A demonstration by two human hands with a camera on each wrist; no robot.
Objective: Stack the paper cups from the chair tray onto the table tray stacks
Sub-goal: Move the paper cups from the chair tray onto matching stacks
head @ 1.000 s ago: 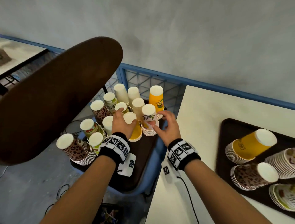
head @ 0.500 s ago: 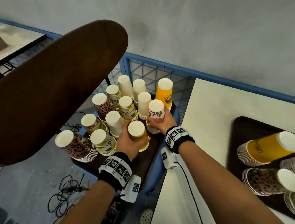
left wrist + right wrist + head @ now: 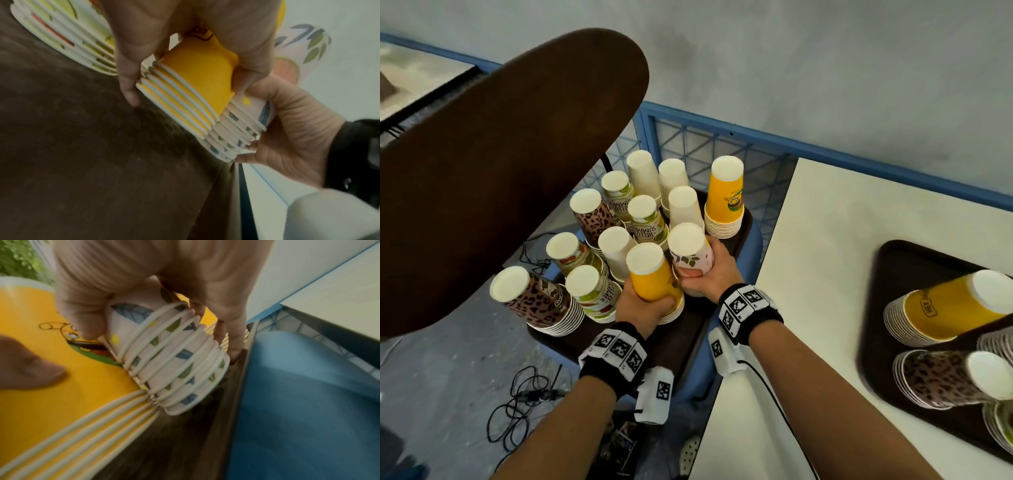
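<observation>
On the dark chair tray [image 3: 681, 346] stand several upside-down cup stacks. My left hand [image 3: 647, 301] grips a yellow cup stack [image 3: 650, 284] near its rims. My right hand [image 3: 705, 274] grips the leaf-print cup stack [image 3: 690, 253] beside it. In the left wrist view my left hand [image 3: 185, 87] curls round the tilted yellow stack [image 3: 191, 81], low over the tray. The right wrist view has my right hand [image 3: 158, 342] wrapped round the tilted leaf-print stack [image 3: 170, 361]. On the table tray [image 3: 893, 260] a yellow stack [image 3: 945, 308] and a leopard stack [image 3: 945, 377] lie on their sides.
A big brown chair back [image 3: 500, 171] leans over the left of the chair tray. Other stacks crowd the tray, among them a tall yellow one [image 3: 726, 198] and a leopard one [image 3: 534, 301]. The white table [image 3: 825, 257] is to the right, cables [image 3: 517, 411] lie on the floor.
Both hands went from reaching among the cups to gripping one stack each. The yellow and leaf-print stacks have come nearer to me and now tilt.
</observation>
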